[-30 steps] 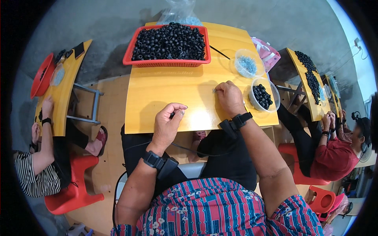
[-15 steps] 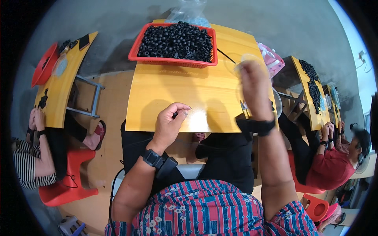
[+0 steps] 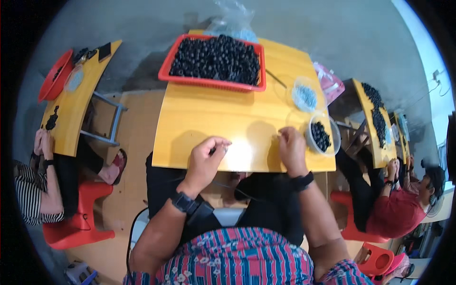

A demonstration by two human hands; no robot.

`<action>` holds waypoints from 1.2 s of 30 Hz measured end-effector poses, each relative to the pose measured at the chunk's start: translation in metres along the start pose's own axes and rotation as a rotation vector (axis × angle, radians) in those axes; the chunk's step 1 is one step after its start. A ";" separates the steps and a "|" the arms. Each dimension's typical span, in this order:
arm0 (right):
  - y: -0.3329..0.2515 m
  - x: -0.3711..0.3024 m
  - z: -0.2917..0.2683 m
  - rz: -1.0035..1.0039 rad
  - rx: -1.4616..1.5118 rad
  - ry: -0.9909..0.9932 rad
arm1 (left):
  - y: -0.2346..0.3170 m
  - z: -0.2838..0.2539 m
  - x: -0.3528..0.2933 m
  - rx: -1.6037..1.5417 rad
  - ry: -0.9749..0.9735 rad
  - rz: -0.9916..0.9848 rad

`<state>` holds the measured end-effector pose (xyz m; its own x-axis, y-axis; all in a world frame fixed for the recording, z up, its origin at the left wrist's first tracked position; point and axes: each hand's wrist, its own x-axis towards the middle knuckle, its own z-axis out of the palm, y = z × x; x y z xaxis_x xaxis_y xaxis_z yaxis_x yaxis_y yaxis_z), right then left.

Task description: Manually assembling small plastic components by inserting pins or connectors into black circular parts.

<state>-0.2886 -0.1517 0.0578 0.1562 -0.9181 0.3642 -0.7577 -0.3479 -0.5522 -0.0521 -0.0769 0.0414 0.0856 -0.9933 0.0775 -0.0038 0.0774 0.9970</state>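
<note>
Above the near edge of the yellow table, my left hand [image 3: 207, 160] is closed, thumb and forefinger pinched together. A small black bead-like piece [image 3: 212, 151] shows dark among its fingers. My right hand [image 3: 292, 151] hovers over the table's right part with its fingertips pressed together; whatever they hold is too small to make out. Beside it sits a clear round tub of black bead-like pieces [image 3: 320, 136]. Behind that stands a clear round bowl of small light-blue pieces [image 3: 304, 97]. A red plastic basket [image 3: 213, 85] at the back is heaped with black pieces.
A thin dark stick [image 3: 276, 79] lies right of the basket. A clear plastic bag [image 3: 231, 23] stands behind it. A pink bag [image 3: 328, 80] hangs at the table's right edge. People work at yellow side tables [image 3: 95, 80] to the left and right.
My right hand has come back from the bowl of light-blue pieces toward the near edge, uncovering both containers. My left hand keeps its pinch in about the same place.
</note>
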 end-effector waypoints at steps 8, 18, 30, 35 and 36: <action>0.004 0.002 -0.006 0.178 0.095 -0.092 | 0.014 0.000 -0.007 -0.036 -0.025 -0.157; -0.007 0.062 0.001 0.185 0.308 -0.053 | 0.019 0.000 -0.007 -0.196 -0.052 -0.241; 0.035 0.172 0.061 0.415 0.322 0.186 | 0.016 0.002 -0.004 -0.180 -0.004 -0.280; 0.033 0.189 0.067 0.347 0.191 0.136 | 0.015 0.004 -0.005 -0.143 0.047 -0.279; 0.034 0.189 0.068 0.318 0.141 0.125 | 0.018 0.006 -0.004 -0.152 0.044 -0.279</action>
<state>-0.2416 -0.3500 0.0564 -0.1580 -0.9574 0.2419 -0.6602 -0.0798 -0.7469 -0.0589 -0.0718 0.0586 0.1049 -0.9736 -0.2027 0.1744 -0.1827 0.9676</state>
